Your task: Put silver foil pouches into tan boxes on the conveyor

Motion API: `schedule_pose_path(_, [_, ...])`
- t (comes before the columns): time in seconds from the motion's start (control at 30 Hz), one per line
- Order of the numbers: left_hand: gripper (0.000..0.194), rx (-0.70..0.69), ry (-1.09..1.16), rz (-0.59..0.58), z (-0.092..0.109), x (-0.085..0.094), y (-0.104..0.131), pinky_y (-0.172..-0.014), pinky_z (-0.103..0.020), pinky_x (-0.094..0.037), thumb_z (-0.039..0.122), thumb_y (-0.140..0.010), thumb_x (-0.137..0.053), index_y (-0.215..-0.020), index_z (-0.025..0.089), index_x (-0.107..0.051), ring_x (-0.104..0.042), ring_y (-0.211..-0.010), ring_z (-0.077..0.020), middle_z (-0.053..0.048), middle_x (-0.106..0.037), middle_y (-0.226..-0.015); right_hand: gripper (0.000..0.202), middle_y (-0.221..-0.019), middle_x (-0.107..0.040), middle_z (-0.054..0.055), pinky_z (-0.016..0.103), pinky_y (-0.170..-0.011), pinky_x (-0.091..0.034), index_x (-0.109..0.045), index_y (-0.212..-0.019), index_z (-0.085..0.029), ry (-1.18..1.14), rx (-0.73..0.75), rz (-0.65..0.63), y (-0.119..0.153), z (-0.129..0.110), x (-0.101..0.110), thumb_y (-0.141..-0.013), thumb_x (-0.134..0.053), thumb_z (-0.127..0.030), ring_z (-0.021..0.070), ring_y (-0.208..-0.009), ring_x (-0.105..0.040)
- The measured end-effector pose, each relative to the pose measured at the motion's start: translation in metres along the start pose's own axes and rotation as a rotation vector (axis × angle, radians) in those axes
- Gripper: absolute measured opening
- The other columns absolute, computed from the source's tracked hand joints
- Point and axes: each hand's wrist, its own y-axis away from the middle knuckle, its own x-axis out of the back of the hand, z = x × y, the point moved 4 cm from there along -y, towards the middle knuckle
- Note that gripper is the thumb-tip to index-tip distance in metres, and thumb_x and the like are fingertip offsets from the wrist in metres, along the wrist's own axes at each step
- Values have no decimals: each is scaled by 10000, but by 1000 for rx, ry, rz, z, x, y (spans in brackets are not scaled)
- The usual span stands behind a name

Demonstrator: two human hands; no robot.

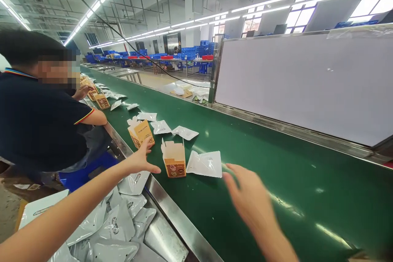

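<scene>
My left hand (141, 159) reaches over the belt's near rail with fingers spread, its fingertips just short of an open orange carton (140, 132). A second open orange carton (173, 159) stands a little to the right, with a white pouch (205, 164) lying flat beside it. My right hand (247, 196) hovers open above the green conveyor belt (276, 172), to the right of that pouch, holding nothing. More white pouches (185, 132) lie farther along the belt.
A co-worker in a dark shirt (37, 123) sits at the left, hands at cartons farther up the belt. A pile of white pouches (113, 225) lies on the steel ledge by me. A white panel (301, 86) walls the belt's far side.
</scene>
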Motion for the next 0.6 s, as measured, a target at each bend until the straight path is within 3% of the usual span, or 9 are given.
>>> schedule_pose_path(0.07, [1373,-48,85,-53,-3,-24,-13,-1088,-543,-232,411,-384,-865,-1429,237,8,-187,-1375,-376,-223,-133,-1493,522,-1180,-546,270,525,-856,-449,-556,-1222,-40,104,-68,-2,-9,-34,-55,-873,-455,-415,391,-1088,-524])
schedule_pose_path(0.13, [1301,-121,195,-145,-2,-48,-22,-1095,-554,-217,376,-391,-868,-1418,238,-80,-235,-1359,-370,-202,-222,-1468,599,-1177,-488,373,633,-802,-409,-513,-1230,54,134,-120,37,-15,-47,-94,-866,-465,-420,483,-1078,-495])
schedule_pose_path(0.2, [1123,-196,326,-266,2,-70,-27,-1072,-535,-289,340,-428,-848,-1357,212,-232,-358,-1293,-345,-166,-391,-1371,562,-1153,-502,372,627,-767,-417,-536,-1202,45,122,-113,83,-19,-43,-113,-881,-442,-407,490,-1055,-505])
schedule_pose_path(0.27, [958,-241,403,-315,6,-83,-27,-1027,-512,-365,298,-461,-815,-1273,180,-321,-449,-1214,-324,-136,-500,-1247,411,-1055,-603,261,503,-741,-474,-623,-1101,-57,79,-53,119,-24,-28,-114,-889,-438,-355,397,-967,-579])
schedule_pose_path(0.37, [837,-310,315,-190,12,-90,-18,-990,-480,-408,211,-515,-736,-1236,175,-312,-499,-1149,-292,-115,-511,-1193,227,-815,-677,70,306,-618,-490,-678,-870,-191,-15,24,205,-35,-1,-90,-872,-469,-282,228,-726,-634])
schedule_pose_path(0.47, [743,-436,60,8,26,-88,1,-966,-451,-429,130,-559,-638,-1229,183,-321,-500,-1126,-270,-110,-475,-1202,192,-796,-667,36,270,-606,-485,-656,-801,-192,-99,3,399,-39,13,-38,-863,-500,-286,187,-705,-636])
schedule_pose_path(0.6, [676,-537,-312,203,49,-98,21,-907,-460,-454,88,-540,-588,-1172,162,-362,-503,-1048,-276,-107,-476,-1112,47,-790,-625,13,239,-606,-472,-638,-770,-196,-223,39,681,-23,-8,43,-788,-651,-237,146,-710,-601])
